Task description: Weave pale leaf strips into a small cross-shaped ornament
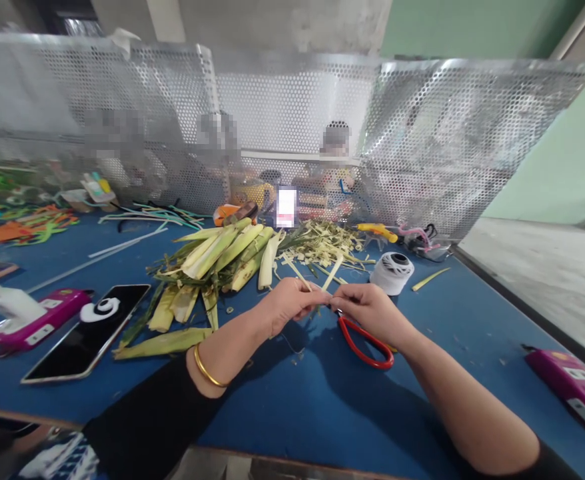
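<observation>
Near the middle of the blue table, my left hand (295, 300) pinches thin pale green leaf strips (333, 273), whose ends stick up above the fingers. My right hand (365, 307) meets it fingertip to fingertip, closed in a pinch on something too small to make out. Below my right hand lie red-handled scissors (365, 347), their blades partly hidden. A pile of corn husks (227, 257) is left of and beyond my hands, with shredded strips (322, 243) behind them. A white spool of thread (392, 275) stands just past my right hand.
At the left lie a phone (80, 350) and a magenta device (37, 320); another magenta device (572, 387) is at the right edge. Yellow-handled safety glasses (377, 231) lie behind the spool. A perforated metal screen (292, 100) borders the back, with people beyond it.
</observation>
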### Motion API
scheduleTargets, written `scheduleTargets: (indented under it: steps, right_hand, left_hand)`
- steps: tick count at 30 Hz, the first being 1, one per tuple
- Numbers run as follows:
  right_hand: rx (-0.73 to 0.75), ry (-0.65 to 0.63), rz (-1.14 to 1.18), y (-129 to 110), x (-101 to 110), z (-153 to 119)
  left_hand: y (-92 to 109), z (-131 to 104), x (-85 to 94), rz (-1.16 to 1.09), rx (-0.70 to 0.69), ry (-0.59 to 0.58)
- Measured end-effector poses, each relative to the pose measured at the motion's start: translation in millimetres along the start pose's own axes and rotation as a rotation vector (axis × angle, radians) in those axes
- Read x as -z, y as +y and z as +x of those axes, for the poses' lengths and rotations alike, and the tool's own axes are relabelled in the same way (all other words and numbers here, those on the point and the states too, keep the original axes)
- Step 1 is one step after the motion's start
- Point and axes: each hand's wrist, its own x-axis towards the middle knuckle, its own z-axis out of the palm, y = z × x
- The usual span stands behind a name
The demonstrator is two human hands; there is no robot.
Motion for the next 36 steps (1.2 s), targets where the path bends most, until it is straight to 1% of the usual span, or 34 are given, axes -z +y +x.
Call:
scheduleTargets:
  steps: [2,7,12,14,17,18,19,20,22,23,24,25,26,28,29,30,33,36]
  right_hand:
    - [-0.028,-0.005,0.021,3.3,4.4,0.8]
    - [-0.101,-0.042,0.124,6.5,20.1,2.9]
    - [-0.108,-0.058,0.138,3.1,22.3,1.6]
    - [-0.101,-0.061,0.115,3.2,21.4,1.3]
    - [-0.054,-0.053,-0.002,4.2,21.6,1.0]
    - [-0.022,-0.019,-0.059,4.3,22.3,0.8]
    - [0.017,0.054,-0.118,4.0,23.3,0.5]
    - [0.062,0.167,-0.181,3.3,24.4,0.1]
    - [0.156,0.435,-0.299,1.6,25.9,-0.4]
    - [0.2,0.526,-0.339,0.8,25.8,-0.5]
    - [0.238,0.556,-0.358,0.2,24.6,-0.5]
    - [0.264,0.521,-0.354,-0.1,22.2,-0.2]
    - [0.274,0.447,-0.326,-0.1,18.5,0.0]
    - [0.251,0.268,-0.22,0.7,8.3,0.4]
    - [0.229,0.202,-0.159,1.2,2.5,0.4]
    - [0.205,0.167,-0.104,1.6,-3.2,0.2]
    - [0.169,0.177,-0.031,2.3,-15.7,-1.2]
    - [0.159,0.209,-0.024,1.8,-20.0,-1.9]
  left_hand:
    - [1.3,-0.8,0.4,0.006,0.001,-0.021]
    - [6.6,-1.8,2.9,-0.017,0.06,-0.044]
    - [6.3,-0.5,6.3,-0.041,0.057,-0.018]
    - [5.8,0.0,7.0,-0.04,0.057,-0.013]
    - [6.5,0.5,7.7,-0.061,0.029,0.006]
    - [7.2,0.5,7.9,-0.083,0.022,0.009]
    - [8.0,0.2,8.0,-0.109,0.022,0.006]
    - [8.9,-0.3,7.9,-0.127,0.029,-0.008]
    - [10.2,-2.0,6.7,-0.114,0.044,-0.064]
    - [10.4,-3.2,5.5,-0.077,0.05,-0.095]
    - [10.2,-4.4,3.8,-0.024,0.052,-0.118]
    - [9.3,-5.6,1.7,0.032,0.051,-0.133]
    - [8.0,-6.6,-0.6,0.085,0.048,-0.145]
    - [3.9,-8.0,-5.8,0.184,0.034,-0.148]
    - [1.4,-8.3,-8.5,0.235,0.025,-0.141]
    - [-1.1,-8.5,-11.0,0.287,0.016,-0.13]
    - [-7.5,-8.8,-17.5,0.398,-0.003,-0.063]
    - [-9.9,-8.9,-21.3,0.375,-0.019,-0.009]
